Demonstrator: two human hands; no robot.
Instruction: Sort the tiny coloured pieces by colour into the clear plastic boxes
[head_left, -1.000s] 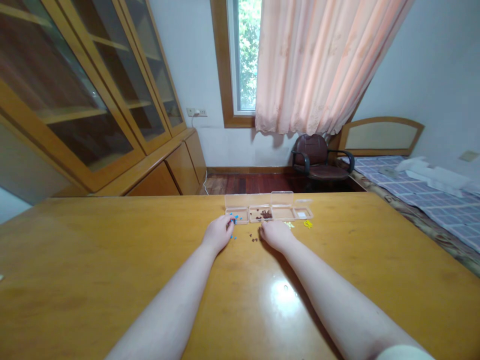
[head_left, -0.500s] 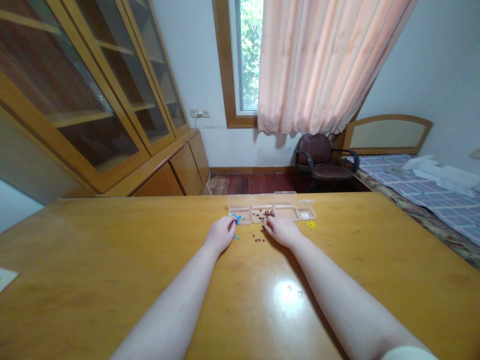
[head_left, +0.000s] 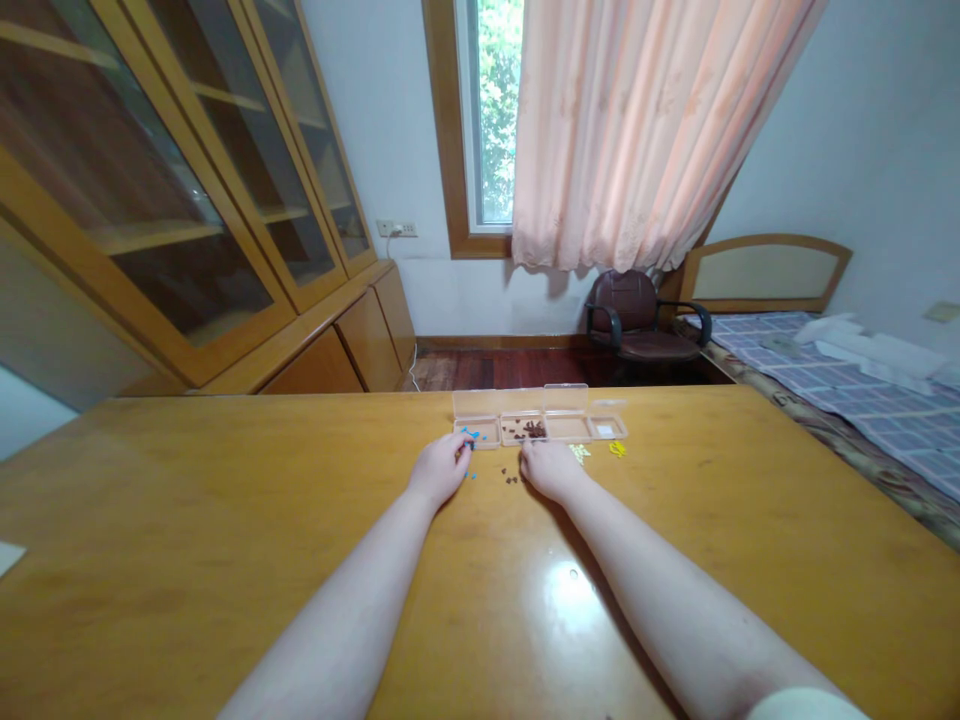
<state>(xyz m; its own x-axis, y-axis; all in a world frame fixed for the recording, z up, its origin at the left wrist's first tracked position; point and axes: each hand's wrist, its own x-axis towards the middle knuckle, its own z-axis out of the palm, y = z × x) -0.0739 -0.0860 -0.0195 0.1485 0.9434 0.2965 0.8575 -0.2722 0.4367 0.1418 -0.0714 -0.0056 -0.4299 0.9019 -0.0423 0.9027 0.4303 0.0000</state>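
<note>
Right hand (head_left: 551, 468) slightly farther back from four clear boxes (head_left: 568, 427), left hand (head_left: 441, 468) apart from it, both grips unclear

A row of boxes (head_left: 568, 428) stands near the far edge of the desk (head_left: 225, 520), pieces (head_left: 535, 429) in the two leftmost. Before them, loose pieces (head_left: 514, 480) lie between the left hand (head_left: 441, 468) and right hand (head_left: 551, 468). Behind the desk is a chair (head_left: 628, 302).
</note>
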